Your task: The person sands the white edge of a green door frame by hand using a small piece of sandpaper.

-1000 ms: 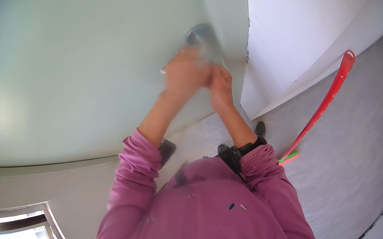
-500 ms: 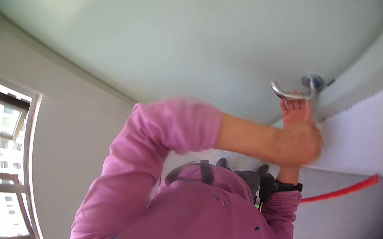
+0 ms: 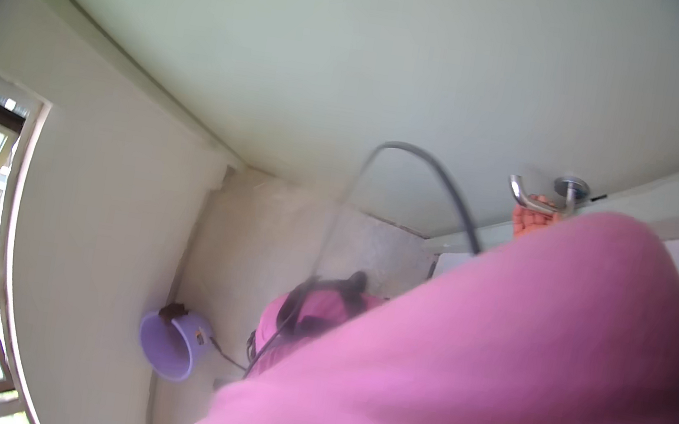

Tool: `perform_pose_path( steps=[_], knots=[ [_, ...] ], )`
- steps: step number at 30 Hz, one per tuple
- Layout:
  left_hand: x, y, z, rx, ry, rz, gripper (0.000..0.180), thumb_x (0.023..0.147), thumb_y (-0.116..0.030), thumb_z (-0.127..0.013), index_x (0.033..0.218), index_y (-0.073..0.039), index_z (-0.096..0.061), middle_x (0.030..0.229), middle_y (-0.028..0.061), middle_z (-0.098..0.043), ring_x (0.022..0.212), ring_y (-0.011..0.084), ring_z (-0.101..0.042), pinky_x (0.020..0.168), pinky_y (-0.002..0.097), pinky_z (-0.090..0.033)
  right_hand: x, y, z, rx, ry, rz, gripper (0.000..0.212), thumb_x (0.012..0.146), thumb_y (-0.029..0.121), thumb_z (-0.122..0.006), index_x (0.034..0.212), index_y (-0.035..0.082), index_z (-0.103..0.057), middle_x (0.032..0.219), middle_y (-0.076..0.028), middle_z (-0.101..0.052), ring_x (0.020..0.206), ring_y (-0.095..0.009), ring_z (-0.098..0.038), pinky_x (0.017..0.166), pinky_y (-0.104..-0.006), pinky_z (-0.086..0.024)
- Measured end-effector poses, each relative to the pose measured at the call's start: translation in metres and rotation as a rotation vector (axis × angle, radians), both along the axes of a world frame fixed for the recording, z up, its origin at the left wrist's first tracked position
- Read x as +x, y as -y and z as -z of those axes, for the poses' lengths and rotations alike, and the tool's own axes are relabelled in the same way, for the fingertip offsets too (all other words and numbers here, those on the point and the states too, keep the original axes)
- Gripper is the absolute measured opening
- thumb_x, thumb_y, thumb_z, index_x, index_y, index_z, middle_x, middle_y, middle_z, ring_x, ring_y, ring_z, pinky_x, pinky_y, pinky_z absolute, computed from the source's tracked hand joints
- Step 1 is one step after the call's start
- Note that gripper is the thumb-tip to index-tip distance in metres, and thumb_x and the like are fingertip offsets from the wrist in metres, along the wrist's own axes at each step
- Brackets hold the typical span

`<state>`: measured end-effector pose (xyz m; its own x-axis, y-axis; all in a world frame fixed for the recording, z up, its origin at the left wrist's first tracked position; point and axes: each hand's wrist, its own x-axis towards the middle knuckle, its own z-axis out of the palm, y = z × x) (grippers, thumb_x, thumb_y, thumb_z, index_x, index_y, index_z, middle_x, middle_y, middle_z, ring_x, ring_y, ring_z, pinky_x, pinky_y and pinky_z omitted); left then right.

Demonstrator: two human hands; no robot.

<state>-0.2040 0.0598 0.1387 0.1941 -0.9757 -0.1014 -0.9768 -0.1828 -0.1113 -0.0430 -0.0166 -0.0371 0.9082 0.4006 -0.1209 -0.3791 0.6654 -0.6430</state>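
Pale green smooth door (image 3: 337,54) stands behind a raised pink fabric sleeve (image 3: 466,363), left hand unseen; near its right-hand edge, presumably for leverage, sits a curved silvery metal handle (image 3: 517,187), right hand's fingers (image 3: 526,223) against it, grip impossible to tell.

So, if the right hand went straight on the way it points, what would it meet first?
The right hand, mostly hidden, would probably meet the metal handle first; beyond it, the pale green door, though depth is unclear.
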Motion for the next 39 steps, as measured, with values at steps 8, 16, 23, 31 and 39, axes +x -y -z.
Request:
perform_pose_path(
  steps=[8, 16, 23, 31, 39],
  knots=[
    [-0.010, -0.024, -0.015, -0.066, 0.006, 0.122, 0.014, 0.060, -0.012, -0.051, 0.071, -0.003, -0.052, 0.070, 0.0095, -0.052, 0.066, 0.0223, -0.051, 0.060, 0.0400, -0.039, -0.008, -0.009, 0.002, 0.048, 0.030, 0.005, 0.019, 0.081, 0.025, -0.047, 0.089, 0.008, -0.051, 0.098, -0.007, -0.054, 0.097, -0.022, -0.049, 0.084, -0.0392, -0.039],
    [0.062, -0.021, 0.013, -0.238, 0.156, -0.290, 0.007, 0.057, -0.007, -0.052, 0.063, -0.004, -0.054, 0.059, 0.0104, -0.052, 0.061, 0.0254, -0.051, 0.057, 0.0412, -0.040, -0.003, -0.002, -0.005, -0.037, 0.047, 0.141, 0.019, 0.084, 0.026, -0.042, 0.092, 0.010, -0.050, 0.094, -0.005, -0.054, 0.092, -0.019, -0.051, 0.083, -0.0384, -0.038],
    [0.137, -0.093, 0.095, -0.997, -0.114, -1.133, 0.012, 0.072, -0.006, -0.050, 0.083, -0.001, -0.055, 0.076, 0.0116, -0.058, 0.067, 0.0263, -0.056, 0.057, 0.0326, -0.045, -0.006, -0.005, -0.017, -0.115, 0.076, 0.148, 0.027, 0.085, 0.024, -0.039, 0.101, 0.003, -0.043, 0.092, -0.008, -0.053, 0.081, -0.018, -0.054, 0.073, -0.0308, -0.044],
    [0.168, -0.043, 0.096, -0.755, 0.025, -1.230, 0.016, 0.073, -0.016, -0.052, 0.082, -0.005, -0.059, 0.066, 0.0118, -0.059, 0.059, 0.0268, -0.057, 0.054, 0.0328, -0.045, -0.006, -0.001, -0.017, -0.125, 0.047, 0.079, 0.022, 0.085, 0.023, -0.041, 0.097, 0.004, -0.045, 0.090, -0.007, -0.056, 0.081, -0.016, -0.055, 0.072, -0.0282, -0.044],
    [0.184, -0.018, 0.106, -0.714, 0.055, -1.364, 0.024, 0.073, -0.025, -0.052, 0.065, -0.004, -0.058, 0.055, 0.0111, -0.055, 0.052, 0.0275, -0.053, 0.049, 0.0355, -0.042, -0.003, 0.004, -0.017, -0.107, 0.068, 0.014, 0.021, 0.085, 0.024, -0.043, 0.095, 0.007, -0.047, 0.088, -0.004, -0.055, 0.080, -0.012, -0.053, 0.071, -0.0270, -0.044]
  ],
)
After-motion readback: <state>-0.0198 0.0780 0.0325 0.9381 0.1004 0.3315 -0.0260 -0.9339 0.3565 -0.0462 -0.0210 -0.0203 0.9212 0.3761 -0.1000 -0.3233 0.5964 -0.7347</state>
